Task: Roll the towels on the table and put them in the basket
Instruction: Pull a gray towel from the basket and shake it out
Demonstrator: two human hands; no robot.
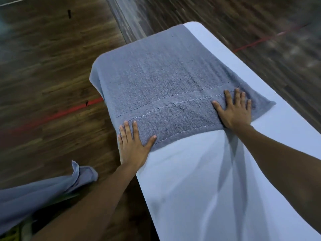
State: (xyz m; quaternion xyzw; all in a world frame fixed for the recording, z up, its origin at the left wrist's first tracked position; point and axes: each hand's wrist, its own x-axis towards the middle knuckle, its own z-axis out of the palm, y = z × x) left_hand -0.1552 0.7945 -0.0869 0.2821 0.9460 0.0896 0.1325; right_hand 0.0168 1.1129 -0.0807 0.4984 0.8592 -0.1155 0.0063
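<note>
Pressing one towel [165, 80], left hand [133, 146] and right hand [234, 112] lie flat, fingers straight.

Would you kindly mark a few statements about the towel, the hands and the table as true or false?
1. The left hand lies flat on the towel's near end. True.
2. The towel is rolled up. False: it lies spread out on the table.
3. The towel hangs over the table's left edge. True.
4. The right hand pinches a towel corner. False: it lies flat on the towel, fingers straight.
</note>
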